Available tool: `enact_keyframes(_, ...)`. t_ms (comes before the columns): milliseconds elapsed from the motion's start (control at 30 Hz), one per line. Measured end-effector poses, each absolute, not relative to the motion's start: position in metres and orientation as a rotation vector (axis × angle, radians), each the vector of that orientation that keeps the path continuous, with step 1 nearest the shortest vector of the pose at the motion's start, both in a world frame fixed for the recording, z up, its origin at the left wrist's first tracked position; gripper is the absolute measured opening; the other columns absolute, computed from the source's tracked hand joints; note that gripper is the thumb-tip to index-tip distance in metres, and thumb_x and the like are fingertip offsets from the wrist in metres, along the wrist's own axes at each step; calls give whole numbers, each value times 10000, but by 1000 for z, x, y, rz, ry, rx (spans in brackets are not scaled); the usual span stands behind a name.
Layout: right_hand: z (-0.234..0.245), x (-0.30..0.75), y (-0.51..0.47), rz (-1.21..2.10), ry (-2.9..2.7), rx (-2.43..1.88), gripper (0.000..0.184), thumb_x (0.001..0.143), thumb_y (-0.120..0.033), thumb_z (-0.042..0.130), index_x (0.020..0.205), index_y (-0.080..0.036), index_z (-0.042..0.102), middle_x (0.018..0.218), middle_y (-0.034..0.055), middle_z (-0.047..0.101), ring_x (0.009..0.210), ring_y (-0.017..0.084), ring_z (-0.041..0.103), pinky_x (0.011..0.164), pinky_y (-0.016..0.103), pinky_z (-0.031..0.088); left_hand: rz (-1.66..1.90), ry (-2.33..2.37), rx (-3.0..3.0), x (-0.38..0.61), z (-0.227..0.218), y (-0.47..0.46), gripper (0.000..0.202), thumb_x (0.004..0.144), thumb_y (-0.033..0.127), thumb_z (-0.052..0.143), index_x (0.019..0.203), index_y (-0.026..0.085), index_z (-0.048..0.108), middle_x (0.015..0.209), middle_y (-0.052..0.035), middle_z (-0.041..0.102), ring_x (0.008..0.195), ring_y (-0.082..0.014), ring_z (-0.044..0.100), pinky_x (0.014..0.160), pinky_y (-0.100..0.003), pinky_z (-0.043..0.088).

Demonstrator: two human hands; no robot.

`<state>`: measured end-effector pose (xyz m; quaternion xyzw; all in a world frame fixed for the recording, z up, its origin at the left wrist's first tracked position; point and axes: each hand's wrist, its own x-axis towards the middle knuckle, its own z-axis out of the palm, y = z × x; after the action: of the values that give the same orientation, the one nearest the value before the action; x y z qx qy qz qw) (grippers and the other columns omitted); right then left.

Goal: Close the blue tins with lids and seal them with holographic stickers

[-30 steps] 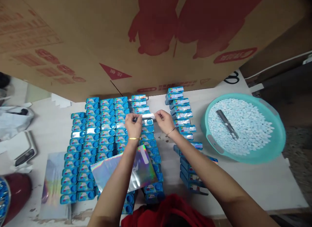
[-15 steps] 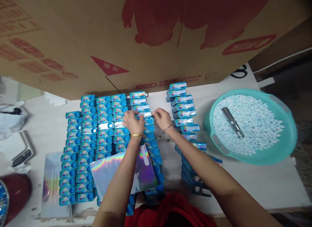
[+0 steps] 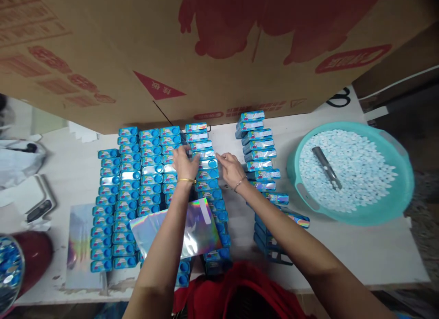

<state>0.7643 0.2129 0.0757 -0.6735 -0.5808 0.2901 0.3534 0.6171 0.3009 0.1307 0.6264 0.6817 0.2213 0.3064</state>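
- Many blue boxes stand in rows on the white table.
- Left hand lies flat on one box, fingers spread, gripping nothing.
- Right hand touches that box's right end, fingers loosely curled.
- Teal basin of white tablets sits far right.

Small rectangular blue plastic boxes with shiny holographic label strips lie flat in tight rows on the table, forming one column among several. The left hand rests with its fingers spread on the box near the column's far end; the right hand touches its right edge.
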Motion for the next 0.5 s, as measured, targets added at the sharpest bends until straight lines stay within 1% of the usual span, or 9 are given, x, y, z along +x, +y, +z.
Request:
enact_keyframes(67,95,760,199,698,-1487,-1695,421,949,-254,403,1338,-207,559,1033,123,562,998,256,515,916,394,425,563,1497,1718,593,147,290,197,782,273,652,963,205,613,951,-66,625,881,-210,606,844,-349,459)
enact_keyframes(133,114,749,180,712,-1483,-1629,449,952,-389,447,1348,-195,530,1097,128,554,1054,263,515,935,400,424,441,1237,1804,565,163,270,285,794,346,659,1053,230,636,927,-57,671,877,-206,637,816,-313,469)
enact_keyframes(200,125,735,161,787,-1524,-1586,501,905,-482,529,1298,-174,553,1122,136,564,1064,274,516,922,408,428,274,1107,1884,539,173,246,405,744,376,719,1121,256,634,927,-54,696,887,-217,655,803,-306,469)
enact_keyframes(233,128,727,152,839,-1553,-1571,475,890,-496,550,1233,-171,590,1099,133,583,1040,275,524,901,407,431,202,1075,1909,529,176,235,361,754,377,710,1092,264,649,899,-49,703,856,-214,659,781,-301,467)
enact_keyframes(300,129,714,140,962,-1579,-1539,323,913,-466,520,1013,-191,656,953,96,630,922,248,552,830,379,436,128,1066,1941,517,174,216,184,830,371,622,970,266,679,830,-41,704,774,-198,652,741,-298,454)
enact_keyframes(333,128,708,137,1021,-1559,-1524,292,937,-433,481,892,-202,653,855,72,632,850,227,557,787,355,434,130,1081,1962,515,172,208,162,865,364,569,922,263,683,811,-40,702,752,-194,644,737,-304,446)
enact_keyframes(367,127,704,135,1065,-1519,-1518,312,955,-402,443,795,-209,628,772,52,617,787,208,554,747,332,427,158,1107,1997,515,169,203,179,885,357,534,910,259,682,819,-45,703,757,-196,640,749,-315,440)
enact_keyframes(433,126,700,135,1096,-1422,-1528,349,963,-370,406,701,-213,574,681,27,575,702,183,535,685,301,406,242,1171,2113,519,164,197,195,888,343,527,976,258,679,888,-60,706,840,-218,633,802,-349,427)
enact_keyframes(500,124,698,137,1093,-1341,-1556,338,942,-377,424,676,-212,549,639,11,541,644,166,506,633,284,381,275,1204,2272,525,161,193,220,884,306,533,1047,263,674,965,-78,700,919,-241,611,841,-385,409)
